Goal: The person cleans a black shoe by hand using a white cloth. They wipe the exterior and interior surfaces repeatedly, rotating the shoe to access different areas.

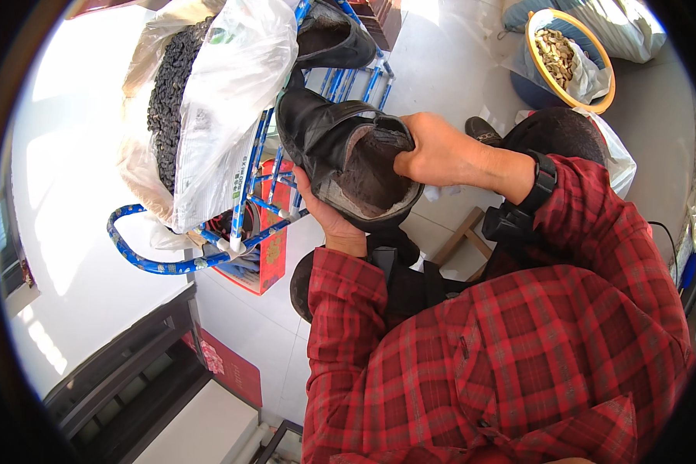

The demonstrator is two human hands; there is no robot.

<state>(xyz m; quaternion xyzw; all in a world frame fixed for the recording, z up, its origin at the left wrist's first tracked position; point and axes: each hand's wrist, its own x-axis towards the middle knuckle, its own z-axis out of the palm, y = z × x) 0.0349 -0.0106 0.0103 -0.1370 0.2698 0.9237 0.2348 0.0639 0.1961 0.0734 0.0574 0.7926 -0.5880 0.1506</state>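
Observation:
A black leather shoe (316,136) with a strap and a worn, fuzzy brown lining is held up over my lap, its opening facing me. My left hand (333,217) supports it from below on the left side, fingers hidden beneath the shoe. On the right, my right hand (438,148) grips the collar, with the thumb inside the opening. Another black shoe (345,43) with a similar lining rests on the blue tubular metal rack (255,168), just beyond the held one.
Plastic bags (232,98) and a dark knitted item (177,93) lie on the rack. Under it stands a red box (274,255). A blue basket with a yellow rim (608,95) holds dry pieces at upper right. Near my knees is a wooden stool (461,238); dark wooden furniture (133,359) stands at lower left.

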